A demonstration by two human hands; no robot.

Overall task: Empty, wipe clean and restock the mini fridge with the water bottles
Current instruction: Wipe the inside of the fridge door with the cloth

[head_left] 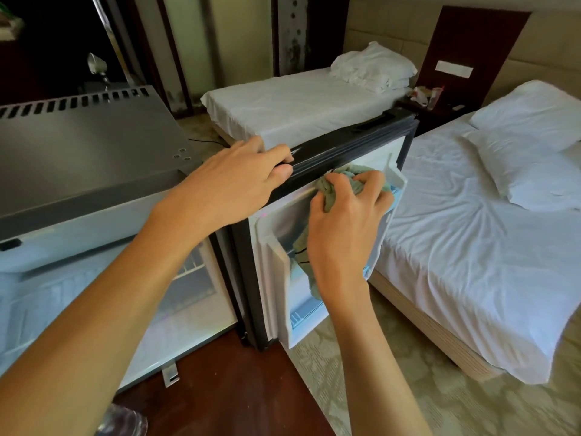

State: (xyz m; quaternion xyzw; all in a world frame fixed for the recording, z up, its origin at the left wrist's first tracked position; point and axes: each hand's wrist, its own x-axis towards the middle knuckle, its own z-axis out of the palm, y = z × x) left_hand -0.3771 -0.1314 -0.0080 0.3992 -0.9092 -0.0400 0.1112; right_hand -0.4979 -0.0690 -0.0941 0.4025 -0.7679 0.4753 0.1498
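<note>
While fridge [78, 146] stands open, cloth [352, 173] sits bunched against inner lining of door [361, 136], just under top edge, tail hanging down; right hand [342, 225] clenched round cloth, placed to wipe downward; left hand [232, 184] clamps door's top edge, steadying it.

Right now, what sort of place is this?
Probably a hotel room: a near bed and far bed in matching white linen, a nightstand between them, a mini fridge standing open.

A near bed [456, 247] and a far bed [298, 111] are dressed in white, with pillows [528, 171] stacked on each. A cluttered nightstand [440, 114] is set between them. Patterned carpet [377, 388] is laid underneath.
</note>
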